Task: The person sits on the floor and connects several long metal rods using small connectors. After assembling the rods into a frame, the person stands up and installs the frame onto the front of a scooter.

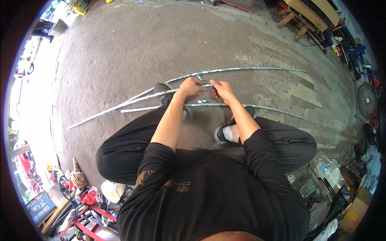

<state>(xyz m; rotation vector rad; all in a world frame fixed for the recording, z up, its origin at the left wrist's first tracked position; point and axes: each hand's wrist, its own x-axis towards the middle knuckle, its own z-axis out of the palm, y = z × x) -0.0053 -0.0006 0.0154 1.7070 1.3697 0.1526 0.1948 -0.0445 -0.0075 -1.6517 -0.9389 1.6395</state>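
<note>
My left hand (191, 87) is closed around a long, thin silver rod (146, 97) with a ridged or wrapped surface, near its right end. At that end, the fingertips of my right hand (222, 90) are pinched together; what is between them is too small to make out. The held rod slants down to the left across the floor. Beyond my hands lies a second silver rod (257, 68), and a third rod (277, 108) lies nearer my feet. Short silver pieces (202, 102) rest beside the third rod, and another short piece (201, 78) is just past my left fingers.
My shoes (220, 132) are on the concrete floor (161, 44) close to the rods. A wooden bench (305, 18) stands at the far right, with a fan (366, 99) below it. Piled tools and red metal frames (86, 225) are at the near left; bags and a cardboard box (358, 209) at the near right.
</note>
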